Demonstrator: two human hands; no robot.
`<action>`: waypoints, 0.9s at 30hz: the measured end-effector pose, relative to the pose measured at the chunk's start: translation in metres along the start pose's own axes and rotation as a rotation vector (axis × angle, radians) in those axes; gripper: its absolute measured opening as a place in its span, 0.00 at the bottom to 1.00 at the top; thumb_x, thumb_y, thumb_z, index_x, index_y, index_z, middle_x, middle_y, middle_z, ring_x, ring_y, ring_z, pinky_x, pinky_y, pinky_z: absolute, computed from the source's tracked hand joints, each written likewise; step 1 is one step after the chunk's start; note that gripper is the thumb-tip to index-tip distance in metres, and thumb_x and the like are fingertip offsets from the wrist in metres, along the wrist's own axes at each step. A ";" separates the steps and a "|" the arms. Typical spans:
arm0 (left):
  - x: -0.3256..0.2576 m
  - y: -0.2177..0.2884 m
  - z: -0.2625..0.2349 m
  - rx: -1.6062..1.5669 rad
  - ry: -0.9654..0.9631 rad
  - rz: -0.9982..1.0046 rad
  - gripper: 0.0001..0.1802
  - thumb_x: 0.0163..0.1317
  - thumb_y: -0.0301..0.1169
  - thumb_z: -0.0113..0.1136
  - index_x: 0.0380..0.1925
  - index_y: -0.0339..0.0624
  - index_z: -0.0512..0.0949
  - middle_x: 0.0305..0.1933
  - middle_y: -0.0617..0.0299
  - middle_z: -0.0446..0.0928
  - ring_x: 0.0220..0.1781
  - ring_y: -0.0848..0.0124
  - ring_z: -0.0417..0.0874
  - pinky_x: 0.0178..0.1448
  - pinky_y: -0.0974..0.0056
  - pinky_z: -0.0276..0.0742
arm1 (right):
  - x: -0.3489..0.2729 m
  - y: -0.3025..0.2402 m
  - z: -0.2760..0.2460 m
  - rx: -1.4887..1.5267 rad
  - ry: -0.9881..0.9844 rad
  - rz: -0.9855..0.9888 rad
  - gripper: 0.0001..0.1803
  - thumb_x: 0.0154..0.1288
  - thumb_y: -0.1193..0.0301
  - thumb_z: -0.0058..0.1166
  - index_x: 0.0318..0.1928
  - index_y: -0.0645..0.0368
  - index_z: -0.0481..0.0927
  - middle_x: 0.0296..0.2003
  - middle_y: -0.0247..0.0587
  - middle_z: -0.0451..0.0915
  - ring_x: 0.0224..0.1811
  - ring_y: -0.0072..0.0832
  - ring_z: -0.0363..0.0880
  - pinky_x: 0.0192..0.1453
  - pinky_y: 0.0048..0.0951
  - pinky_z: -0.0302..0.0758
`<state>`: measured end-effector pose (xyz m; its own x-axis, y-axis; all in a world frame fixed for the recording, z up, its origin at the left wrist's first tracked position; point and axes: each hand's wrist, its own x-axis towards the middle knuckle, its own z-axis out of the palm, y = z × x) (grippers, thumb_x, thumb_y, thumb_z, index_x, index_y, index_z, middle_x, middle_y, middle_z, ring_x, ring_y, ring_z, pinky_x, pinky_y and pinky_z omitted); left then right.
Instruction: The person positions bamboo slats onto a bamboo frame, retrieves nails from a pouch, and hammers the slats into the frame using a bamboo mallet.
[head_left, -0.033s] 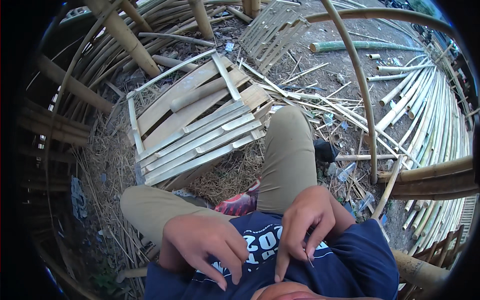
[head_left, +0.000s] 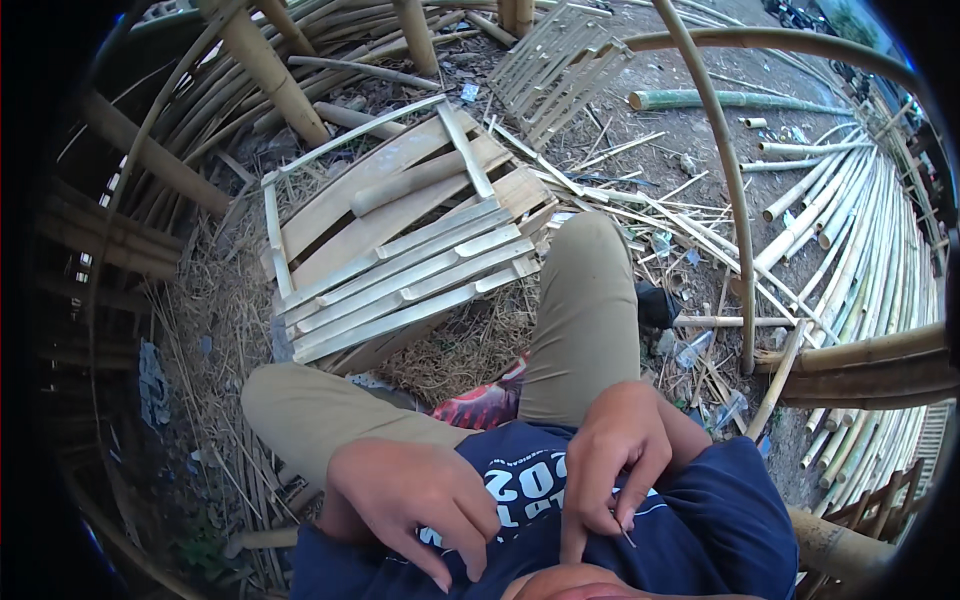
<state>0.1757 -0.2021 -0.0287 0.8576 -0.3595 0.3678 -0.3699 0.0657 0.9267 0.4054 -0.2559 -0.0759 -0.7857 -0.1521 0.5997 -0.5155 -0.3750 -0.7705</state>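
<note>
My left hand [head_left: 415,495] hangs over my dark blue shirt [head_left: 690,530], its fingers loosely bent and apart with nothing visible in them. To its right, my right hand [head_left: 620,465] pinches a thin, short sliver, perhaps a nail [head_left: 629,539], between thumb and fingers. One finger of that hand points down toward the shirt. Beyond my knees, a partly built bamboo frame with split slats [head_left: 410,290] lies across wooden boards [head_left: 345,220]. A thick round bamboo piece [head_left: 405,188] rests on these boards. Neither hand touches the frame.
A finished-looking slatted panel [head_left: 560,75] leans at the back. Long bamboo poles [head_left: 880,250] lie stacked at right, near a curved upright pole [head_left: 725,150]. Bamboo posts [head_left: 265,75] stand at left. Straw [head_left: 450,345] and bamboo offcuts litter the ground.
The surroundings sit slightly farther right in view, as from a small head movement. Both hands keep nearly the same pose near the shirt.
</note>
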 end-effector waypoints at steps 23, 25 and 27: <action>-0.127 0.041 0.097 0.372 1.800 -0.294 0.16 0.69 0.29 0.66 0.53 0.34 0.82 0.41 0.58 0.86 0.37 0.76 0.86 0.39 0.73 0.79 | 0.123 0.070 -0.111 -0.057 1.418 0.255 0.09 0.77 0.66 0.57 0.44 0.60 0.79 0.32 0.38 0.84 0.29 0.26 0.84 0.33 0.29 0.82; -0.122 0.031 0.094 0.353 1.911 -0.313 0.18 0.71 0.29 0.64 0.57 0.33 0.79 0.39 0.60 0.86 0.36 0.77 0.85 0.40 0.73 0.79 | 0.129 0.071 -0.103 -0.074 1.374 0.276 0.11 0.76 0.65 0.59 0.43 0.60 0.81 0.32 0.37 0.84 0.29 0.24 0.83 0.34 0.28 0.82; -0.119 0.018 0.099 0.296 1.882 -0.294 0.16 0.72 0.29 0.64 0.55 0.32 0.80 0.38 0.61 0.86 0.35 0.78 0.85 0.40 0.73 0.79 | 0.133 0.071 -0.094 -0.096 1.331 0.330 0.13 0.75 0.63 0.61 0.41 0.60 0.82 0.31 0.36 0.84 0.29 0.22 0.82 0.35 0.27 0.82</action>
<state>0.0320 -0.2501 -0.0633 0.0440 0.9990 0.0109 -0.0299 -0.0095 0.9995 0.2323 -0.2166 -0.0712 -0.5790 0.7827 -0.2285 -0.2215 -0.4207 -0.8797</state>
